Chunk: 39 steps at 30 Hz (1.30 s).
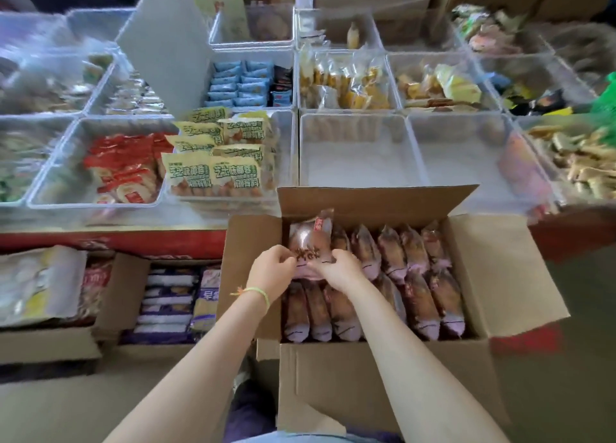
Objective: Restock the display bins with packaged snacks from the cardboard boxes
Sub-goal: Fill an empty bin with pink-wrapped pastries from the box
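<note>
Cardboard box, lower centre: your left hand and right hand both pinch one brown snack packet. Next, probably lift it into the empty bin above.

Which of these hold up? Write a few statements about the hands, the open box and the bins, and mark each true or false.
1. Both hands hold one packet above the open cardboard box. True: the left hand and right hand pinch the lower edge of the pink-and-brown packet.
2. The box is nearly used up. False: rows of similar packets fill it.
3. The clear bin just beyond the box's far flap holds no packets. True.
4. The bin of yellow-green packets sits to the right of that bin. False: it sits to its left.
5. The left wrist is bare. False: it wears a thin yellow-green band.
</note>
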Motion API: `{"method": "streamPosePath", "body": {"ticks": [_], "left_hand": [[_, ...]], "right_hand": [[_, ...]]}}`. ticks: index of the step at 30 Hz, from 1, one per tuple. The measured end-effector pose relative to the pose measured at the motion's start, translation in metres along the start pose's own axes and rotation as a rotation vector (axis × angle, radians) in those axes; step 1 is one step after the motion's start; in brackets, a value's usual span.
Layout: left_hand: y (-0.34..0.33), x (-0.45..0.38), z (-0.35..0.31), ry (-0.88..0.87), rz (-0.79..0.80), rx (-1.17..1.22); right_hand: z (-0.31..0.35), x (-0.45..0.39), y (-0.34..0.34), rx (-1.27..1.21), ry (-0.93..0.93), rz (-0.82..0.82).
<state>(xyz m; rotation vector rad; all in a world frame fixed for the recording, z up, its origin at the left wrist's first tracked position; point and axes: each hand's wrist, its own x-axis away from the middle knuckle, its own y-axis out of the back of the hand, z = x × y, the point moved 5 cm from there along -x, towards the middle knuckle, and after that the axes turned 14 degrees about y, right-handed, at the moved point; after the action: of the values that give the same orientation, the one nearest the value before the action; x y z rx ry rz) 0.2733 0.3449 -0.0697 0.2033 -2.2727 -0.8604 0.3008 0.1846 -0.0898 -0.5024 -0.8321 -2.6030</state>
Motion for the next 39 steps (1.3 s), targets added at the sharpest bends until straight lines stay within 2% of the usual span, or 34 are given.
{"method": "streamPosePath", "body": {"ticks": [4, 6, 9, 11, 13, 17, 19, 21, 23, 26, 28, 30, 33, 35, 39], "left_hand": [[-0.010, 0.009, 0.004, 0.197, 0.061, 0.306], [-0.020, 0.017, -0.006, 0.254, 0.211, 0.461], [-0.034, 0.035, -0.035, 0.251, 0.557, 0.790], [-0.030, 0.047, -0.064, 0.142, 0.666, 0.974], [-0.016, 0.050, -0.093, -0.031, 0.678, 1.087], [0.020, 0.042, -0.146, -0.372, 0.733, 1.142], [0.038, 0.030, -0.168, -0.436, 0.716, 1.117], [0.055, 0.012, -0.184, -0.459, 0.627, 1.051], [0.069, -0.015, -0.188, -0.420, 0.415, 0.903], [0.088, -0.064, -0.177, -0.283, 0.009, 0.668], [0.089, -0.098, -0.173, -0.241, -0.115, 0.372], [0.075, -0.131, -0.170, -0.190, -0.085, 0.013], [0.048, -0.159, -0.165, -0.110, 0.071, -0.306], [0.038, -0.172, -0.161, -0.094, 0.113, -0.375], [0.044, -0.196, -0.156, -0.116, -0.016, -0.306]], "right_hand": [[-0.007, 0.020, 0.035, -0.140, 0.097, 0.038], [-0.007, 0.031, 0.057, -0.117, 0.165, 0.100], [-0.001, 0.048, 0.089, -0.179, 0.259, 0.186], [0.009, 0.054, 0.109, -0.270, 0.295, 0.211], [0.027, 0.056, 0.131, -0.339, 0.348, 0.148], [0.074, 0.050, 0.167, -0.384, 0.433, -0.005], [0.098, 0.037, 0.178, -0.351, 0.443, -0.048], [0.117, 0.014, 0.188, -0.330, 0.450, -0.114], [0.130, -0.018, 0.195, -0.288, 0.456, -0.180], [0.136, -0.073, 0.202, -0.205, 0.430, -0.334], [0.131, -0.113, 0.204, -0.130, 0.392, -0.415], [0.125, -0.153, 0.203, 0.017, 0.351, -0.437], [0.111, -0.203, 0.193, 0.223, 0.276, -0.380], [0.100, -0.229, 0.184, 0.302, 0.235, -0.327], [0.072, -0.275, 0.172, 0.364, 0.151, -0.300]]}}
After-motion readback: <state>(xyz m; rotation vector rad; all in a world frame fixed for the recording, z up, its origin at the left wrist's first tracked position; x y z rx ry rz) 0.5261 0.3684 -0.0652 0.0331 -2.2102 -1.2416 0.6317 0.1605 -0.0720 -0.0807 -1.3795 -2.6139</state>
